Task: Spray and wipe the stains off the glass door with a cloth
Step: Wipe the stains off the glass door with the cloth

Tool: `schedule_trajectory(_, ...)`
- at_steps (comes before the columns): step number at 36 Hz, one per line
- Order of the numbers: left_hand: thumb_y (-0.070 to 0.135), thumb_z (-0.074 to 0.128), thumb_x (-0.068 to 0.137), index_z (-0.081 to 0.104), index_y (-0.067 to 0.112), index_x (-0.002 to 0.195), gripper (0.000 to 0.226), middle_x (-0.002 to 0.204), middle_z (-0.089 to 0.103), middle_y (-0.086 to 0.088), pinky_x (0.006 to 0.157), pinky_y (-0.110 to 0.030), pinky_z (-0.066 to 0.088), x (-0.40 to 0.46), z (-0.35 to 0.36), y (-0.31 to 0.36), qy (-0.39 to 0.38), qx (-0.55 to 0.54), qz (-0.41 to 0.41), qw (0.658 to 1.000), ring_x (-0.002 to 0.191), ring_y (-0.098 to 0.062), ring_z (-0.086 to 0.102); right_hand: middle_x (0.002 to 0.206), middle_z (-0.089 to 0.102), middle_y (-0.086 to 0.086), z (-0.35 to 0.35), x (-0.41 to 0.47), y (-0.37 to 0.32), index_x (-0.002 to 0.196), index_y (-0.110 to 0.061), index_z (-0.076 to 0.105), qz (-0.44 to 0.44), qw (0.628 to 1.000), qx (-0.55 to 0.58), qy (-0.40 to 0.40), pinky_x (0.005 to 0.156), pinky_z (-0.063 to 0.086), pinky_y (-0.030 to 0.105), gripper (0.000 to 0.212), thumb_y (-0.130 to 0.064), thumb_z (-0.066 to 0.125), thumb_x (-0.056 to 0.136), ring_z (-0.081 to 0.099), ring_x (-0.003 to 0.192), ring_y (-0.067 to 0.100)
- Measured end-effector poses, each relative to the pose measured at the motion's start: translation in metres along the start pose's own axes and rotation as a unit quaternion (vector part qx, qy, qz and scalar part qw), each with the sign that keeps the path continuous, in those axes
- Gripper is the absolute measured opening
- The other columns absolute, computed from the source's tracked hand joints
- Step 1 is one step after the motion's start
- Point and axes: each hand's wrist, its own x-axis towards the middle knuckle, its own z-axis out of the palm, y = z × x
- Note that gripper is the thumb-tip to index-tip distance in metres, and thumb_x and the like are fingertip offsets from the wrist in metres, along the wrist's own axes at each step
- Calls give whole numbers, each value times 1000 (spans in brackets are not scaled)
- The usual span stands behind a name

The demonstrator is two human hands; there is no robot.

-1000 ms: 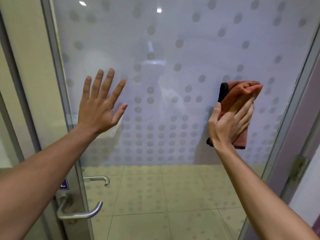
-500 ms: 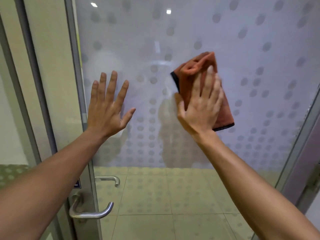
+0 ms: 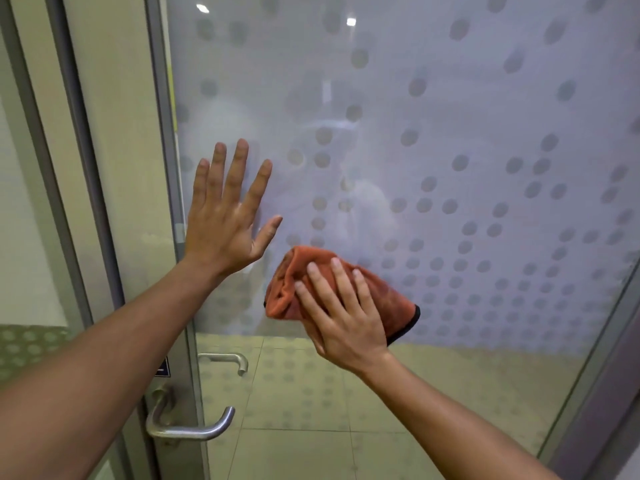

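The glass door (image 3: 450, 133), frosted and dotted above a clear lower band, fills your view; your right hand (image 3: 341, 313) presses a bunched orange cloth (image 3: 294, 282) flat against it, fingers straight and slightly spread over the fabric, just above the line where the frosting ends. The cloth's long axis runs from upper left to lower right. Your left hand (image 3: 227, 216) lies open against the glass just beside it, up and to the left, fingers fanned, near the door's metal frame (image 3: 173, 237). The lever handle (image 3: 187, 427) sits below. Open pane stretches up and to the right; leftward, the left hand and frame crowd the stroke.
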Motion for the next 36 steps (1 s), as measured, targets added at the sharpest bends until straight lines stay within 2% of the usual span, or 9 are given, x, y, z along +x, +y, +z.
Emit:
schedule_trajectory(9,59,37,101,14,19,163,78,168,13,-23,126,-59,8,0,1,0,9,-3,1,1000,154,-47,9,170,17,9,15,-96,-20,162,-20,26,-163,982,-24,-94,126,9,58,73,-32,54,95,16,155,42)
schedule_trajectory(13,60,36,101,15,19,163,77,168,13,-23,126,-58,8,0,0,0,7,-1,-3,1000,154,-47,10,171,15,9,17,-116,-22,162,-20,25,-192,974,-44,-109,126,7,59,75,-30,55,94,12,155,42)
schedule_trajectory(19,59,36,101,15,19,163,77,168,14,-23,126,-58,9,1,0,0,8,1,-2,1000,154,-47,11,168,25,7,17,-106,-15,159,-22,34,-194,976,-32,-95,124,15,61,61,-18,42,99,30,151,38)
schedule_trajectory(21,59,36,101,15,19,163,77,168,14,-23,126,-58,10,1,0,0,10,1,-1,1000,154,-46,10,167,28,6,16,-101,-11,159,-22,34,-196,976,-31,-92,124,16,61,59,-17,39,101,31,151,38)
schedule_trajectory(31,60,38,101,15,19,163,78,167,14,-23,126,-58,9,0,2,-1,18,4,4,1000,154,-46,11,166,31,7,7,-40,8,157,-25,38,-96,994,-42,-11,122,20,61,58,-17,45,101,32,150,39)
schedule_trajectory(36,60,38,101,16,18,163,78,168,14,-22,127,-57,9,1,2,0,23,5,6,1000,155,-44,9,163,37,10,-1,3,22,156,-23,41,-43,997,-47,41,120,25,63,64,-17,59,95,34,149,41)
